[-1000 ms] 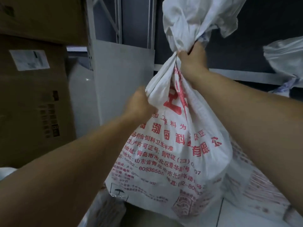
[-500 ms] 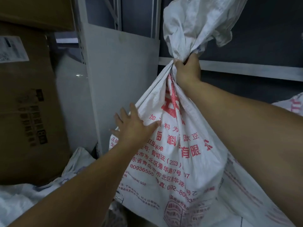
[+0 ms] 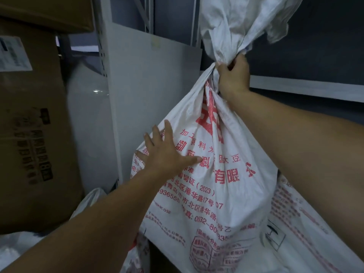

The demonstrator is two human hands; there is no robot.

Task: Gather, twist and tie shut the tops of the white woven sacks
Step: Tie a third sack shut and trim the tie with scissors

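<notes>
White woven sack (image 3: 206, 184) is up in front of me. My right hand (image 3: 233, 77) squeezes its gathered top. My left hand (image 3: 167, 154) lies flat and open on its side. No knot yet; tying is left, I think.

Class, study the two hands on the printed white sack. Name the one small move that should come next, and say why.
Probably the left hand should rise from the side of the sack to the neck and begin twisting. The right hand grips the gathered neck, the loose top flares above that grip, and no knot shows.
</notes>
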